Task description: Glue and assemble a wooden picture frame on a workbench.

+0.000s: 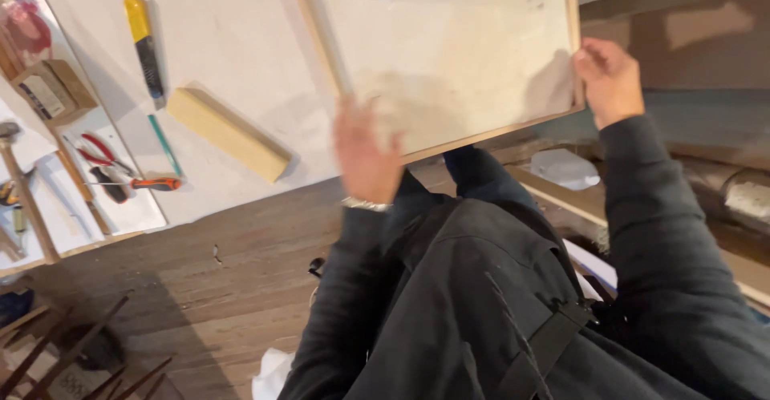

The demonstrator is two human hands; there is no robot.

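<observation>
A pale board with a thin wooden frame [457, 39] lies tilted over the edge of a white table [233, 39]. My right hand [609, 79] grips the frame's right edge near its lower corner. My left hand [365, 147] is blurred with motion and rests flat on the board's lower left part, fingers spread; I cannot tell whether it holds anything. A wristband shows at that wrist. Both arms wear dark sleeves.
On the table lie a pale wooden block [228, 133], a yellow and black utility knife [144, 43], a teal pencil [164, 143], red-handled pliers [100, 153], an orange-handled screwdriver [144, 183] and a hammer [24, 191]. Wooden floor [216, 288] lies below, with planks at the right.
</observation>
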